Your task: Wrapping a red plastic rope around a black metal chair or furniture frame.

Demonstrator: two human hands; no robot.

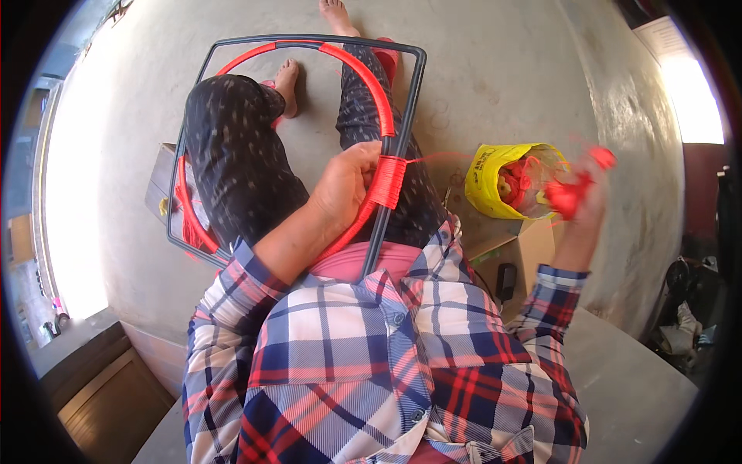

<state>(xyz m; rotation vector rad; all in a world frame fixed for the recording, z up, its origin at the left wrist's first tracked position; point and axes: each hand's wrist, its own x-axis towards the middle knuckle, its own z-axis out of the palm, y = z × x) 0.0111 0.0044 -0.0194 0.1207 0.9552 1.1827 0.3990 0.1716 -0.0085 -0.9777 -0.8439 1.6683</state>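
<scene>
A dark rectangular frame [416,97] with a round ring [376,87] inside it rests across my lap. Red cord covers much of the ring. Where ring and frame meet on the right side, a thick band of wound red cord [389,182] binds the two together. My left hand [342,183] is closed around the ring beside this band, its fingertips partly hidden. Out to the right, my right hand [591,207] grips a loose bundle of red cord [566,195], blurred by motion. A thin red strand runs from the band toward the right.
A yellow bag [482,184] holding red cord stands on the concrete floor [495,69] to my right. Below it is an open cardboard box [539,246]. More red strands hang by the ring's left side, near a grey box [161,179].
</scene>
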